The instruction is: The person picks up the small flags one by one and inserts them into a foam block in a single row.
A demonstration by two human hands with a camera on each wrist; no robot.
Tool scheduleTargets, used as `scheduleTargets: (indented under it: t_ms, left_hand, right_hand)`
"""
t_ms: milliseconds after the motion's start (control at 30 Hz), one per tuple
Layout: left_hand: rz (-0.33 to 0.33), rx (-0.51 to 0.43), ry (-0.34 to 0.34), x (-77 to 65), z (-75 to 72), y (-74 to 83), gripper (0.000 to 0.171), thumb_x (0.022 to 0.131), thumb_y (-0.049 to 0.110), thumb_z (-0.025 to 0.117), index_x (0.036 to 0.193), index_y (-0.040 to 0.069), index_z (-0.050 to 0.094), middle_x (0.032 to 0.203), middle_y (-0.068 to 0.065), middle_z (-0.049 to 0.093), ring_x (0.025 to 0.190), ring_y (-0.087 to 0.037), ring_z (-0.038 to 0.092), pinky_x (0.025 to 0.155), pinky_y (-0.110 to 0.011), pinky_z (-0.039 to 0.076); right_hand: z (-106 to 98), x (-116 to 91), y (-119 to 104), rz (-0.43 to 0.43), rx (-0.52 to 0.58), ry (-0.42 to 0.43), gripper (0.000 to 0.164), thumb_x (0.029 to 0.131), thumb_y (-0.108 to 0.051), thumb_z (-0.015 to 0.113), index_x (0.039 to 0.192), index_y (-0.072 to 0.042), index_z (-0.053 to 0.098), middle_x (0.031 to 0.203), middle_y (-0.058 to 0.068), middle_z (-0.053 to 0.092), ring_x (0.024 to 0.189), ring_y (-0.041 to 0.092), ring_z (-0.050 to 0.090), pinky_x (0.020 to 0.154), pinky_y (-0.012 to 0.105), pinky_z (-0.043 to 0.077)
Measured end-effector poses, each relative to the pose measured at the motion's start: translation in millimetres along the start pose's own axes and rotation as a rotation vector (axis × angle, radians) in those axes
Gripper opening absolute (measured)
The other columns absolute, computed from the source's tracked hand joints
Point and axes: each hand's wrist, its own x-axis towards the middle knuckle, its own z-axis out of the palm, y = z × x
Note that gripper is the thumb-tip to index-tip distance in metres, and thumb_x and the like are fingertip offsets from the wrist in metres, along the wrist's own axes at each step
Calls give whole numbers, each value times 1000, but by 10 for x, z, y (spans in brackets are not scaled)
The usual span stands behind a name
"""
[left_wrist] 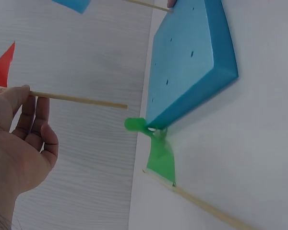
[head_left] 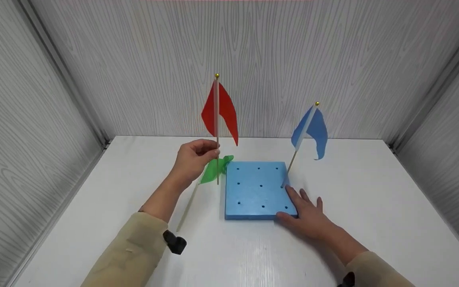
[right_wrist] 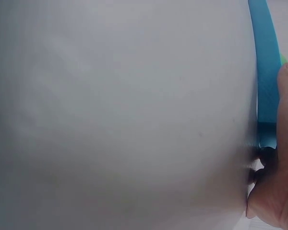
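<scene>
Between thumb and fingers, my left hand (head_left: 189, 161) pinches the stick of a red flag (head_left: 228, 109). The flag stands upright, and the lower tip of its stick (left_wrist: 86, 100) is free in the air just left of a light-blue block (head_left: 249, 195) with several small holes. My right hand (head_left: 311, 219) rests at the block's front right corner, thumb on its front edge and fingers spread along the right side. A blue flag (head_left: 316, 129) leans to the right, its stick in a hole near the block's right edge, by my right index finger.
A green flag (head_left: 212, 170) lies on the white table (head_left: 229, 255) left of the block, its cloth against the block's back left corner and its stick pointing toward me. Grey wood-grain panels (head_left: 261, 48) enclose the table at the back and both sides.
</scene>
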Motion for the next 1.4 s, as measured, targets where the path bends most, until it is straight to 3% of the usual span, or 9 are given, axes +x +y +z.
scheduleTargets:
  t_ms: [200, 533, 800, 967, 1400]
  left_hand:
    - [9, -19, -1, 96, 242, 39, 24, 100, 16, 76, 124, 12, 75, 118, -4, 72, 110, -24, 68, 91, -32, 60]
    - [67, -51, -34, 161, 563, -34, 23, 101, 14, 74, 124, 11, 75, 117, -4, 72, 108, -22, 71, 92, -33, 60]
    - [45, -34, -38, 197, 784, -127, 23, 102, 14, 73, 125, 10, 75, 116, -2, 72, 107, -20, 70, 96, -37, 59]
    - [39, -46, -42, 215, 909, -192, 22, 102, 14, 73, 124, 10, 76, 114, -1, 73, 107, -20, 70, 94, -31, 59]
    - [14, -50, -15, 262, 1138, -279, 20, 101, 15, 75, 120, 15, 77, 110, 3, 74, 104, -17, 70, 93, -33, 60]
  right_hand:
    - [21, 5, -33, -6, 4, 8, 104, 94, -81, 52, 172, -22, 18, 173, 13, 26, 161, 43, 9, 119, 75, -11]
    - [47, 0, -71, -17, 8, 14, 103, 95, -78, 54, 172, -20, 17, 173, 14, 27, 161, 44, 10, 118, 76, -11]
    - [64, 32, -46, 8, 3, 7, 107, 93, -81, 54, 172, -19, 18, 172, 16, 28, 161, 44, 9, 117, 77, -11]
    - [71, 34, -33, 24, 2, -6, 109, 91, -84, 54, 172, -21, 18, 173, 15, 27, 161, 44, 8, 117, 77, -12]
    - [55, 39, -38, 30, 10, -12, 107, 92, -83, 53, 172, -22, 17, 173, 15, 26, 161, 44, 6, 117, 76, -14]
